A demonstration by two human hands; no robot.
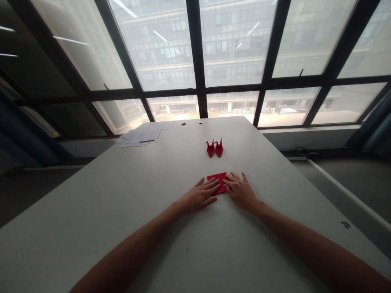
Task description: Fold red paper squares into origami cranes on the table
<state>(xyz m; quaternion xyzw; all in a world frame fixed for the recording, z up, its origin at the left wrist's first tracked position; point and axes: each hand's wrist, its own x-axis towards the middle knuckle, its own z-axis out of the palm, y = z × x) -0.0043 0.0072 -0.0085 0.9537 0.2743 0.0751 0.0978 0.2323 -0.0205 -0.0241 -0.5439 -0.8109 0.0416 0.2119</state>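
A folded piece of red paper (pixel 217 177) lies flat on the white table. My left hand (pixel 200 196) rests on its left side, fingers stretched out and spread over the paper. From the right, my right hand (pixel 240 190) touches the paper's right edge, its fingers apart and lying flat. Both hands cover parts of the sheet, so its full outline is hidden. Just beyond the hands stand two red origami cranes, a left crane (pixel 210 149) and a right crane (pixel 219 149), side by side.
Loose white papers (pixel 140 134) with a dark pen-like strip (pixel 147 141) lie at the table's far left. A small dark mark (pixel 345 224) is near the right edge of the white table (pixel 122 195). Tall windows rise behind the far edge.
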